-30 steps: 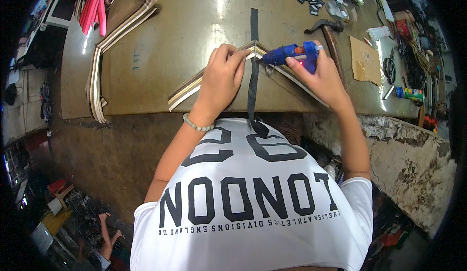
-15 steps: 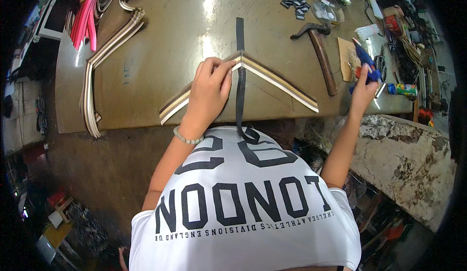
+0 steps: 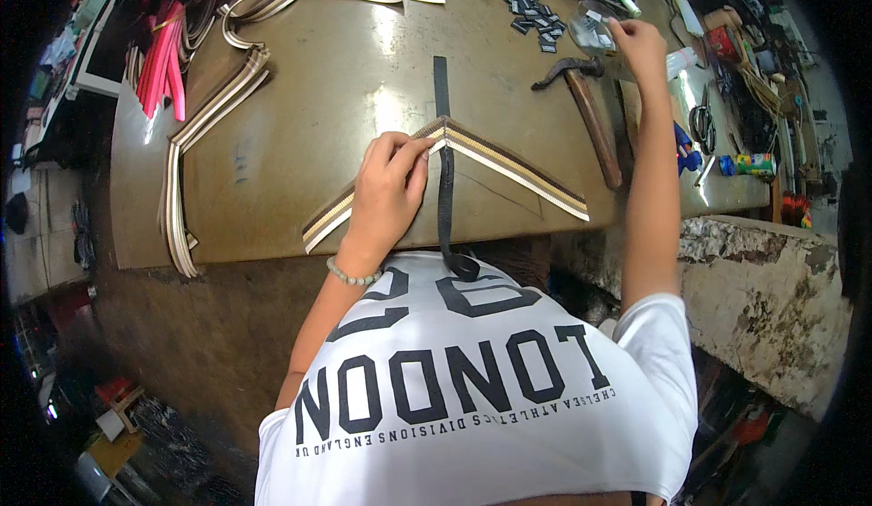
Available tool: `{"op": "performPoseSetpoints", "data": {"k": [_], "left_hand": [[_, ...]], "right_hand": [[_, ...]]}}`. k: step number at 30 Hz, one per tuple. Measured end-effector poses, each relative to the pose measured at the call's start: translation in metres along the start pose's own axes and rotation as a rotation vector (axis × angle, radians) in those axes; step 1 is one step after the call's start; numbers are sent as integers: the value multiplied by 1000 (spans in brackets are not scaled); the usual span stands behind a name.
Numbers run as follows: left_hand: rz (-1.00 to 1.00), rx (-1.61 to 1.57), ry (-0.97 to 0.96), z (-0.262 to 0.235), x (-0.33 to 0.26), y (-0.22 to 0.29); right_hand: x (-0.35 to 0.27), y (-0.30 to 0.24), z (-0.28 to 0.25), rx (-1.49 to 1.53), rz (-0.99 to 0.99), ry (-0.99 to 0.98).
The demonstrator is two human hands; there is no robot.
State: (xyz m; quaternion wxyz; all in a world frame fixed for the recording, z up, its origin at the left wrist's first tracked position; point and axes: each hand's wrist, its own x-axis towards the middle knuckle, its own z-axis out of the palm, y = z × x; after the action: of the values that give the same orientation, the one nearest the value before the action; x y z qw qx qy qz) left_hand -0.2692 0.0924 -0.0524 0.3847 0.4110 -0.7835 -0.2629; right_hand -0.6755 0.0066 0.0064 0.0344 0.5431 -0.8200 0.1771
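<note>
A brown, tan and white striped strap (image 3: 518,174) lies on the table, bent into a peak. My left hand (image 3: 391,183) pinches it just left of the peak. A narrow black strap (image 3: 445,193) runs through the peak, its far end flat on the table and its near end curled against my shirt. My right hand (image 3: 640,47) is stretched out to the far right, fingers drawn together at the rim of a clear plastic tub (image 3: 589,38) with small white pieces in it. What those fingertips hold, if anything, is too small to make out.
A hammer (image 3: 595,124) lies left of my right forearm, which partly hides a blue-handled tool (image 3: 686,150). Black scissors (image 3: 702,124) and a small can (image 3: 754,164) are farther right. Small black tags (image 3: 536,15) lie behind the hammer. Striped straps (image 3: 213,106) and pink strips (image 3: 165,70) lie left.
My right hand has left the blue tool on the table and moved up and away to the clear tub. My left hand keeps its pinch on the striped strap.
</note>
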Motion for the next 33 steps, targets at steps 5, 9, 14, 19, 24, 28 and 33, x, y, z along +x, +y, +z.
{"op": "performPoseSetpoints", "data": {"k": [5, 9, 14, 19, 24, 28, 33], "left_hand": [[2, -18, 12, -3, 0, 0], [2, -27, 14, -3, -1, -1], [-10, -43, -5, -2, 1, -1], [-38, -26, -17, -3, 0, 1], [-121, -173, 159, -8, 2, 14], [32, -80, 209, -25, 8, 29], [24, -236, -221, -44, 4, 48]], "right_hand": [[58, 9, 52, -209, 170, -143], [59, 25, 60, -27, 145, -106], [58, 45, 47, 198, 91, -170], [42, 42, 29, -41, -64, 153], [-13, -19, -24, 239, -168, 263], [-100, -98, -70, 502, -511, -29], [-189, -156, -54, 801, -668, -400]]}}
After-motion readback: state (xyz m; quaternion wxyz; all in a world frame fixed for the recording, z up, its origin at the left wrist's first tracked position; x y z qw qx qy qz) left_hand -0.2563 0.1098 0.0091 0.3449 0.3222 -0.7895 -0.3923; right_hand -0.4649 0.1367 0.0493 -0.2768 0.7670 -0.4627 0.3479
